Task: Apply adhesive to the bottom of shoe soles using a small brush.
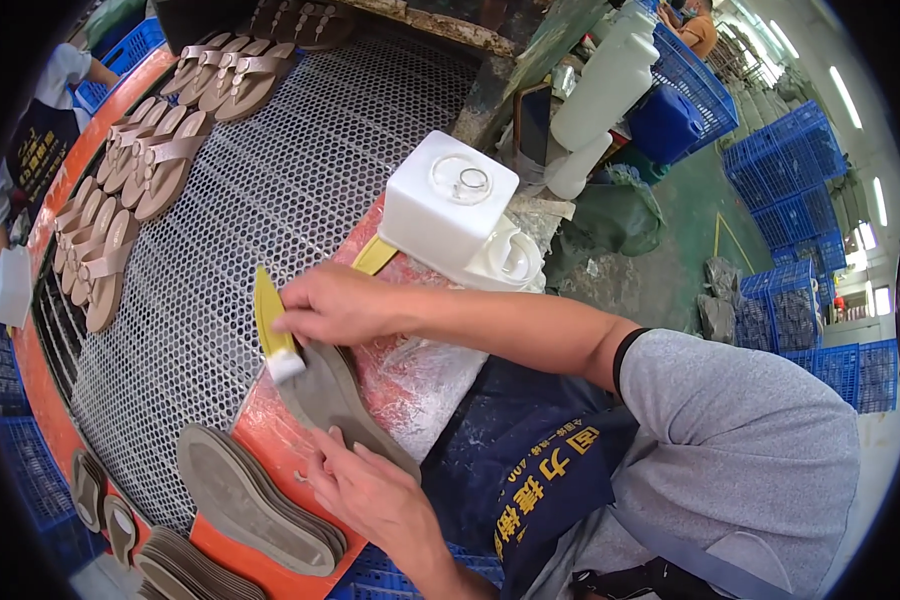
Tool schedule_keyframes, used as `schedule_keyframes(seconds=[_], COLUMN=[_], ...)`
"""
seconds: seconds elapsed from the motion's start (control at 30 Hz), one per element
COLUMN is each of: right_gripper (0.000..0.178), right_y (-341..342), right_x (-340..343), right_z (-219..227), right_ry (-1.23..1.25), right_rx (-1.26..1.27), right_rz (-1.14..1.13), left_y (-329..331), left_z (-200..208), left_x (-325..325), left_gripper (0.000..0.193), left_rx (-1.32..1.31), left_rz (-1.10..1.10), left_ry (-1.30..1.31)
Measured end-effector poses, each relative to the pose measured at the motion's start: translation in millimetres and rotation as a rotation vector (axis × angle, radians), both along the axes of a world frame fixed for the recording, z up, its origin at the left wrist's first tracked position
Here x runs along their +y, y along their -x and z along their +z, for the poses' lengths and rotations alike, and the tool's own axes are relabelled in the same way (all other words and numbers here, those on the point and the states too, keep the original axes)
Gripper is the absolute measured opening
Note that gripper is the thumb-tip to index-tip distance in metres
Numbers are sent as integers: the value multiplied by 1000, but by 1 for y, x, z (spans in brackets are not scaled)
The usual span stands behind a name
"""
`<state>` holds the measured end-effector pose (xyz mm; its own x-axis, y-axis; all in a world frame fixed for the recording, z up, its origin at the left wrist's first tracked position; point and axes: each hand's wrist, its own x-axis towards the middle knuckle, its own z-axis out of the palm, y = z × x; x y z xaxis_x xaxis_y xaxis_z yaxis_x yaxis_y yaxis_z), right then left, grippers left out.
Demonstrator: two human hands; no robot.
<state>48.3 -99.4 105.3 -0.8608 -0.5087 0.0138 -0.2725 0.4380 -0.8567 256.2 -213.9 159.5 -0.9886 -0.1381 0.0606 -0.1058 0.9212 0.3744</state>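
**Brushing a grey sole at the belt's edge**

On the orange rim of the worktop [270,420], just beside the perforated mesh belt [300,170], I am pinning a grey shoe sole [335,395] flat. My left hand [370,490] is pressing down on the sole's near end, fingers spread over it, not closed around anything. My right hand [335,305] is closing its grip on a yellow-handled brush [270,325], whose white bristle end is touching the sole's far end.

Judging from this, the brushing is only beginning on this sole: the bristles are sitting at one tip, and I cannot tell whether any coat is lying on the rest. Nearer me than the sole, a stack of grey soles [260,500] is waiting on the rim, so much seems left. Beyond the sole, across the belt, rows of tan sandals [140,160] are lying side by side. A white square container [450,205] is standing just past my right hand.
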Motion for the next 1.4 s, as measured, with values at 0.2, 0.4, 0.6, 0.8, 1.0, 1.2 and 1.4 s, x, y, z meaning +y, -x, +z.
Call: schedule_keyframes(seconds=[0.2, 0.4, 0.6, 0.8, 1.0, 1.2, 1.4], right_gripper=[30, 29, 29, 28, 23, 23, 31], right_y=[-2, 2, -1, -46, -89, -110, -85], right_x=[-8, -22, -18, 26, 64, 54, 13], right_z=[16, 16, 17, 30, 13, 24, 15], right_ry=[110, 138, 59, 324, 490, 405, 145], right_rx=[-62, -75, 22, -140, -306, -298, -251], right_rz=[376, 207, -37, -294, -513, -333, -348], left_y=[-4, -6, -11, -7, 3, -19, -54], left_z=[-4, -1, -9, -36, 7, 38, -5], left_x=[7, 13, 15, 7, 7, -45, -115], left_gripper=[48, 49, 55, 70, 76, 69, 64], left_rx=[-21, -67, 29, 148, -198, -6, 285], left_rz=[3, 40, 43, 110, 332, 597, 462], left_ry=[30, 58, 48, 75, -168, -39, 481])
